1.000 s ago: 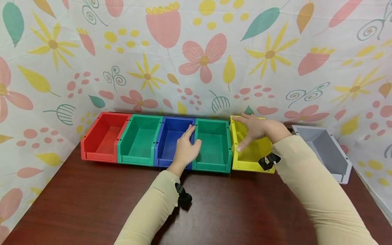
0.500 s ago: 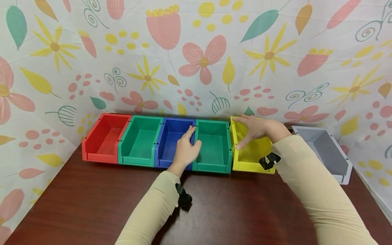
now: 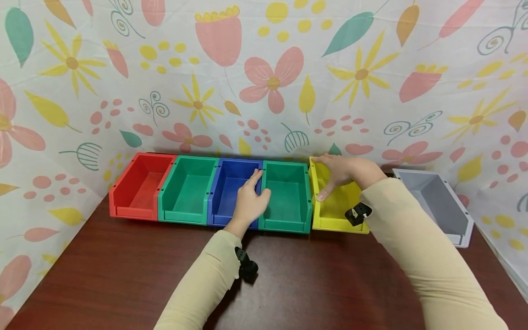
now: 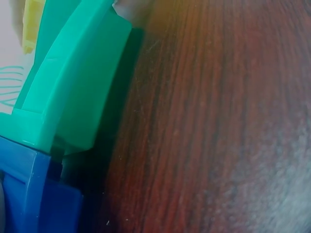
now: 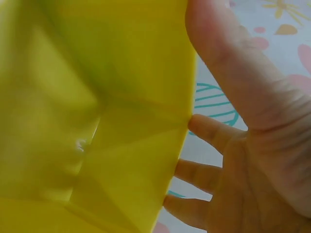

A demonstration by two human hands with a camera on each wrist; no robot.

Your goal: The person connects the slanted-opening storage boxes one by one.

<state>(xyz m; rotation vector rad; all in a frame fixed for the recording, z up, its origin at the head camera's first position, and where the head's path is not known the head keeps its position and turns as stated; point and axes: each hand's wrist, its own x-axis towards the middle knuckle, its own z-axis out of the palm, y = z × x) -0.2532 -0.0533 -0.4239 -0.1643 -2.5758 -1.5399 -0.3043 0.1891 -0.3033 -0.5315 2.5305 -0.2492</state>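
Note:
In the head view, my left hand [image 3: 250, 199] reaches over the wall between the blue bin [image 3: 233, 185] and the green bin [image 3: 287, 196] on its right. Its fingers lie fairly straight along that wall, and the thumb sticks out to the right. My right hand [image 3: 344, 172] is at the yellow bin [image 3: 336, 223], thumb at the left side wall and fingers at the far left corner. The right wrist view shows fingertips meeting the yellow rim [image 5: 187, 141], with the thumb overlapping it higher up. The left wrist view shows mostly bin fronts and table.
Farther left in the row stand another green bin [image 3: 189, 192] and a red bin [image 3: 144, 188]. A grey bin [image 3: 437, 201] sits apart on the right, angled. Behind the dark wooden table [image 3: 313, 284] hangs a flowered cloth [image 3: 272, 128].
My right wrist has shifted slightly left and up over the last half second, its fingers staying at the yellow bin. The left hand and the bins look the same.

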